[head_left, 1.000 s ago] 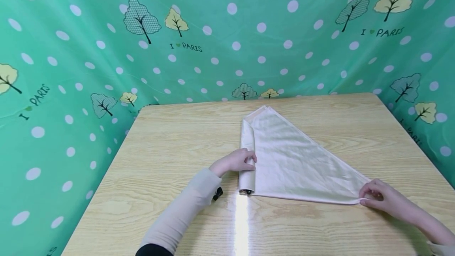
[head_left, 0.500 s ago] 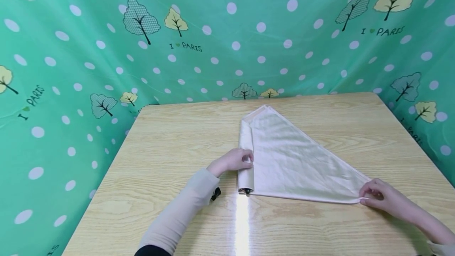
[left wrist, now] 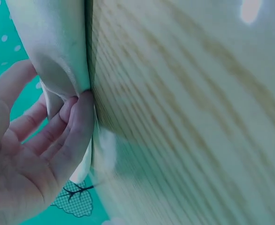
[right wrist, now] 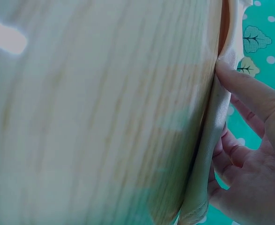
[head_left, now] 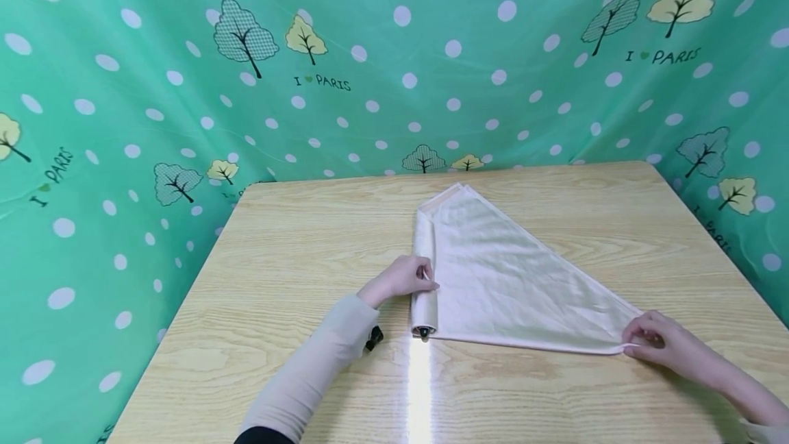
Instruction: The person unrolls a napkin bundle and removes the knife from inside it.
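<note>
Cloth (head_left: 511, 273) in a pale, satiny fabric is laid across a wood-grained bench (head_left: 296, 245), its left side wound into a narrow roll (head_left: 424, 310), its free part tapered to a corner at the near right. The roll is gripped about midway along its length by the left hand (head_left: 402, 276), with the fingers curled in on the fabric. The near right corner is pinched by the right hand (head_left: 662, 341), thumb and fingers brought together on it. A dark tip (head_left: 424, 332) is seen at the roll's near end. The bench is backed by a green curtain (head_left: 370, 33) printed with dots and trees.
</note>
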The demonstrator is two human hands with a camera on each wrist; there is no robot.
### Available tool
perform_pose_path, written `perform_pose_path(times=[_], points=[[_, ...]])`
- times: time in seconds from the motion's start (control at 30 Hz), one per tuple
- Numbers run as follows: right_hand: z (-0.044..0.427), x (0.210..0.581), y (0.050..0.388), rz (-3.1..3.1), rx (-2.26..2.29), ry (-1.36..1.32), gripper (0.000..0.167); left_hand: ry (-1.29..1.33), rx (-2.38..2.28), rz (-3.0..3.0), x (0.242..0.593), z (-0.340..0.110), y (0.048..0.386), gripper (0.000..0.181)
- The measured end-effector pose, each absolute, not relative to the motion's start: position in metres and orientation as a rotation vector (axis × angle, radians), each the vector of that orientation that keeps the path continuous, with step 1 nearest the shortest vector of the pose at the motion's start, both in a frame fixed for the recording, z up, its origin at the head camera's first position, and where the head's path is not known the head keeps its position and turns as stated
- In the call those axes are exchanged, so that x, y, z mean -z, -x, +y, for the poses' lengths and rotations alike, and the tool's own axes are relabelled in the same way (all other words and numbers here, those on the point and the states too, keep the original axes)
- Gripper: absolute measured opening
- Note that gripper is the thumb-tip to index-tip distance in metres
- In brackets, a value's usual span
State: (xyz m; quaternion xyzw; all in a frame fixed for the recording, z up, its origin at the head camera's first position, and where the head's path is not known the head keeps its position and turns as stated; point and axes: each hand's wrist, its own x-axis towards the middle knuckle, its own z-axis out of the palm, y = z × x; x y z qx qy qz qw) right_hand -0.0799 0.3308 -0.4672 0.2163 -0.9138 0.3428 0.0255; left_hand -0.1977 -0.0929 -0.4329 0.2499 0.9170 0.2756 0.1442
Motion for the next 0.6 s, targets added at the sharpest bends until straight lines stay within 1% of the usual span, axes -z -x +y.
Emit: perform_pose_path(times=[0.33,0.5,0.6], points=[[0.329,0.466,0.079,-2.868,-1.048,-0.640,0.023,-0.533,-0.946,2.665,0.432,-0.100,0.195,0.017],[0.329,0.466,0.079,-2.861,-1.037,-0.645,0.023,-0.515,-1.005,2.621,0.431,-0.109,0.196,0.013],[0.330,0.467,0.080,-2.861,-1.040,-0.646,0.023,-0.449,-1.091,2.541,0.433,-0.115,0.198,0.012]])
